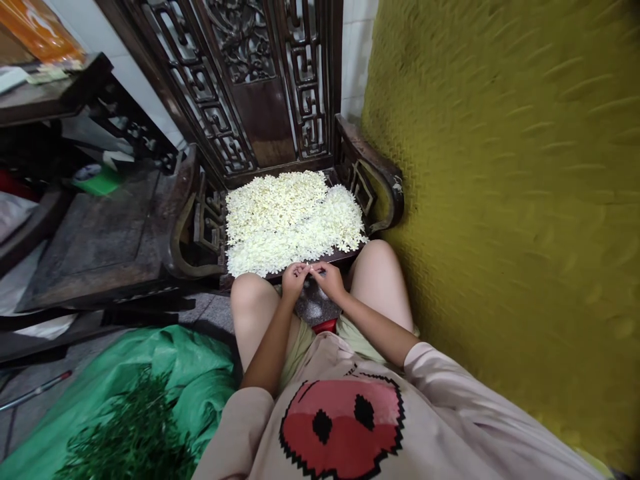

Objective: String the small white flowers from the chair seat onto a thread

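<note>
Small pale flowers [280, 220] cover the seat of a dark carved wooden chair [273, 123] in front of me. My left hand [295, 280] and my right hand [327, 279] meet between my knees, just past the seat's front edge. Their fingertips are pinched together around a tiny whitish piece [309, 267], too small to make out. The fingers of both hands are closed, and the fingertips of the two hands touch or nearly touch.
A second wooden chair [100, 233] with a green container [99, 181] stands at the left. Green leafy sprigs [133, 433] lie on a green sheet [185, 360] at lower left. A yellow textured surface [510, 200] rises along the right.
</note>
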`<state>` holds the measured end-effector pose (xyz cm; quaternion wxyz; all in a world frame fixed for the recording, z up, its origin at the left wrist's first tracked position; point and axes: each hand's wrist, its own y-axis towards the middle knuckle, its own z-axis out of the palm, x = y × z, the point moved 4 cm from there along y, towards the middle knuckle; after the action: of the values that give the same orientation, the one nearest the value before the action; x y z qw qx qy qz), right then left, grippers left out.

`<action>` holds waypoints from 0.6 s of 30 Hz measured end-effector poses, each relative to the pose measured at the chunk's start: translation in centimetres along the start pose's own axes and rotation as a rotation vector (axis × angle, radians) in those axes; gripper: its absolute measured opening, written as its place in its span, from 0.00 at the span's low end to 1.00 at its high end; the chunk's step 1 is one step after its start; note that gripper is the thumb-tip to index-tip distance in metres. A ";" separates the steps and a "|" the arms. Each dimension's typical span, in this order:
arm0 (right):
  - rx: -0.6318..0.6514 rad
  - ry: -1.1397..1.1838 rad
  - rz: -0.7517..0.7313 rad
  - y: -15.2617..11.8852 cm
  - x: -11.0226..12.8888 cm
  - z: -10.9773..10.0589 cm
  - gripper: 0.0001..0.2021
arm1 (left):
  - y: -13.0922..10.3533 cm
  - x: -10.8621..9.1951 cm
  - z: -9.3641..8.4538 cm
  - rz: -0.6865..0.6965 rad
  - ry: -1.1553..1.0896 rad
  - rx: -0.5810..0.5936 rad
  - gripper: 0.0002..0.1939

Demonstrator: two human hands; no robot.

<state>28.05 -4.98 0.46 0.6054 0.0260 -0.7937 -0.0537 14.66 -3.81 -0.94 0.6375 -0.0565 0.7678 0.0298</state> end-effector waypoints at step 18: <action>-0.092 0.463 0.463 -0.6 -3.8 1.4 0.09 | -1.9 0.6 1.1 -0.019 -0.041 -0.099 0.08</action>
<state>27.66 -5.06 -3.62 0.7665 -0.1710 -0.6164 0.0571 15.84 -5.64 -1.67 0.6497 -0.0947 0.7517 0.0628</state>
